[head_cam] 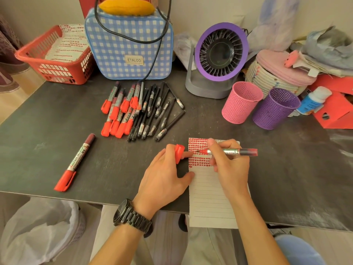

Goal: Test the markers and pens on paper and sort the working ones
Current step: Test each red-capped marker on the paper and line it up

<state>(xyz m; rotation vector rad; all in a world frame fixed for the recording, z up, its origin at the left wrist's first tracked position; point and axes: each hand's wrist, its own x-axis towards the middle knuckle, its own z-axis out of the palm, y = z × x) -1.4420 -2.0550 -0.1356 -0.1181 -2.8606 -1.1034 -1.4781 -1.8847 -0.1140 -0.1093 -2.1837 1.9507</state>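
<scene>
My right hand [228,163] grips an uncapped red marker [232,151] with its tip on the lined paper [210,199], among rows of red test marks. My left hand [164,178] holds the marker's red cap [179,153] between its fingers and presses on the paper's left edge. A pile of red markers [120,111] and black pens [155,113] lies at the table's middle. One capped red marker [75,162] lies apart at the left. A pink cup [241,102] and a purple cup [275,109] stand at the right.
A red basket [55,56] with marked paper sits back left, a blue checked bag [129,46] and a purple fan [219,60] behind the pile. Red boxes [336,111] and a woven basket [275,77] crowd the right. A lined bin [42,228] stands below the table's front edge.
</scene>
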